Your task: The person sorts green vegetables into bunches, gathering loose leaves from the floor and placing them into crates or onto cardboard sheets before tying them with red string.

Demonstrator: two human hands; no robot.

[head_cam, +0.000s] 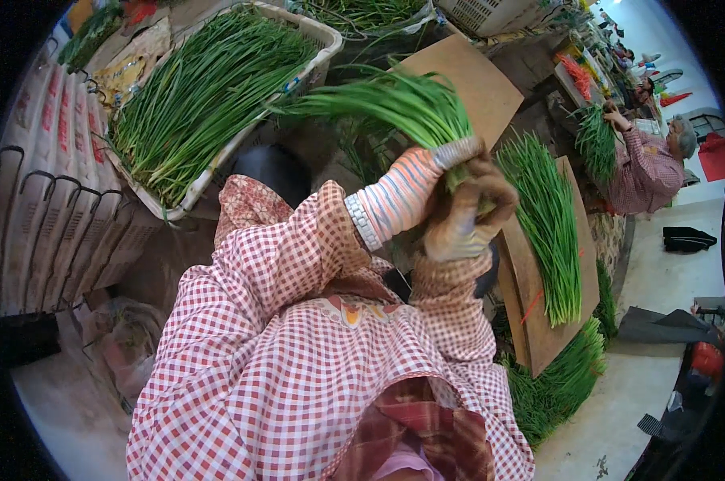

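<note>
A bunch of long green garlic chives [404, 105] is in my left hand [425, 174], gripped near its pale stalk ends. The leaves trail off to the left and are blurred. My left hand wears a striped knit glove. Just below the stalk ends is my right hand [468, 219], in a soiled glove with curled fingers. Blur hides whether those fingers pinch any stalks. To the right, a laid-out bundle of chives [549, 234] rests on a brown board [579, 204], with a red tie [532, 305] near it.
A white plastic crate [332, 45] heaped with chives stands at the upper left. Stacked crates [56, 198] with dark handles are at the far left. Another brown board [468, 84] lies ahead. More greens [555, 385] lie at lower right. A co-worker [648, 162] handles greens at upper right.
</note>
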